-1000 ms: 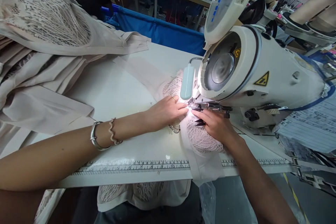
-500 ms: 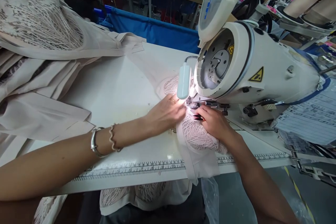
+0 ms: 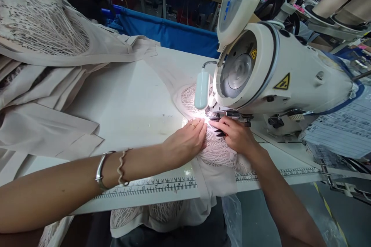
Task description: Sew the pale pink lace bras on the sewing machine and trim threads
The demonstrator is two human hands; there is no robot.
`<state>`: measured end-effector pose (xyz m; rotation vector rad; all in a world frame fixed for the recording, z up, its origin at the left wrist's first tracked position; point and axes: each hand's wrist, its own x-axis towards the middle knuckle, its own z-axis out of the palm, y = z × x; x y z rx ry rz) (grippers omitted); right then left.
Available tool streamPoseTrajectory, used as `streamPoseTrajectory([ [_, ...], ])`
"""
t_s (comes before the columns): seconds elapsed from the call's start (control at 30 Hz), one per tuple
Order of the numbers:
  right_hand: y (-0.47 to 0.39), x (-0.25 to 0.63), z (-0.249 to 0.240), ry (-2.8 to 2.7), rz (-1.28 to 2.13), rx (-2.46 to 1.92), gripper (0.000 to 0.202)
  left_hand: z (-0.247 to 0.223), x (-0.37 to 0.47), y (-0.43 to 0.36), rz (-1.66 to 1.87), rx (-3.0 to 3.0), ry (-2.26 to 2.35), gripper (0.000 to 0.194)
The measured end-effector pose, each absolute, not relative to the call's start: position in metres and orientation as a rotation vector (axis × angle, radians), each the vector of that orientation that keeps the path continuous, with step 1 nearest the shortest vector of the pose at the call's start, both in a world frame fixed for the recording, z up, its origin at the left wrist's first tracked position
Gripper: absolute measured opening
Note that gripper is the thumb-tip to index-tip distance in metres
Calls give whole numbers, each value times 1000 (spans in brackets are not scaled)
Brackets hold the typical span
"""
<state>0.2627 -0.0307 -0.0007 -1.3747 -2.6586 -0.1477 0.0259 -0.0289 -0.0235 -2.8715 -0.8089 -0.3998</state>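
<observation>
Pale pink lace fabric [image 3: 217, 150] runs under the needle area of a white sewing machine [image 3: 301, 73] and hangs over the table's front edge. My left hand [image 3: 187, 137] lies on the fabric just in front of the needle, fingers stretched out flat together. My right hand [image 3: 237, 133] is beside it, under the machine head, with its index finger reaching onto the lace. Black thread snips [image 3: 220, 133] are tucked in that hand, their pointed blades sticking out to the left. A small lamp [image 3: 202, 89] lights the needle area, whose details are lost in glare.
Piled lace garment pieces [image 3: 43, 65] cover the table's left side. A ruler strip [image 3: 150, 188] runs along the front edge. Behind the table hangs blue cloth [image 3: 171, 32]. More lace fabric [image 3: 162, 216] lies on my lap. A written sheet [image 3: 342, 123] is at the right.
My left hand has moved back from the needle toward me and flattened on the lace. The round disc in the machine head now looks blurred, as if spinning. My right hand stays nearly in place.
</observation>
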Motion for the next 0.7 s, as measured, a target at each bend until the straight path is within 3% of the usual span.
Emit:
streamPoseTrajectory([
  [0.27,-31,259,-1,-2638,-136,-1392,66,-16,13,-5,-503,-2982,-646,36],
  [0.7,-30,256,-4,-2564,-45,-1356,53,5,-8,35,-475,-3272,-612,38],
])
